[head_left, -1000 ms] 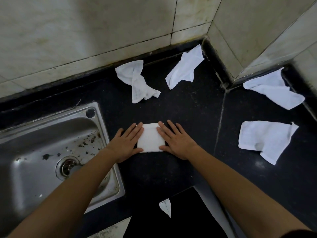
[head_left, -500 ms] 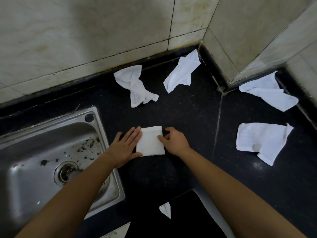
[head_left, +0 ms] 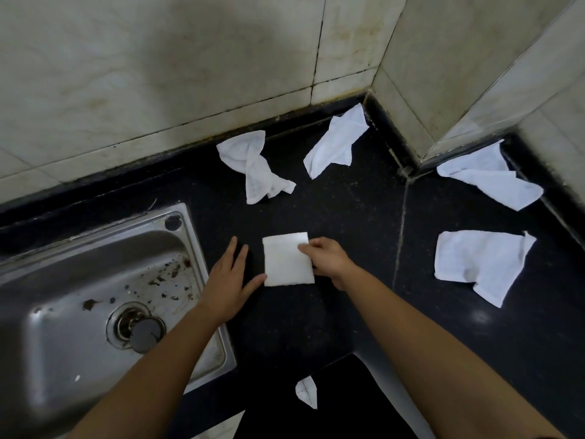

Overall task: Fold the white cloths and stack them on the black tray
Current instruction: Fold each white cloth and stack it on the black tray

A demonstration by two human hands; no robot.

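Observation:
A folded white cloth (head_left: 286, 259), a small neat rectangle, lies on the black countertop (head_left: 348, 217). My right hand (head_left: 326, 259) pinches its right edge, fingers curled around the cloth. My left hand (head_left: 231, 280) lies flat on the counter just left of it, fingers spread, thumb tip touching the cloth's lower left corner. Several unfolded white cloths lie around: a twisted one (head_left: 253, 166), one near the wall corner (head_left: 337, 142), one at far right (head_left: 490, 177) and one at right (head_left: 481, 264). No black tray shows in view.
A steel sink (head_left: 95, 280) with a drain and debris sits at left, its rim under my left wrist. Tiled walls (head_left: 190, 74) close the back and right corner. The counter's front edge runs below my arms; a small white scrap (head_left: 306, 391) lies there.
My right hand went from flat on the cloth to pinching its right edge. My left hand slid off the cloth to the left. The camera view shifted slightly.

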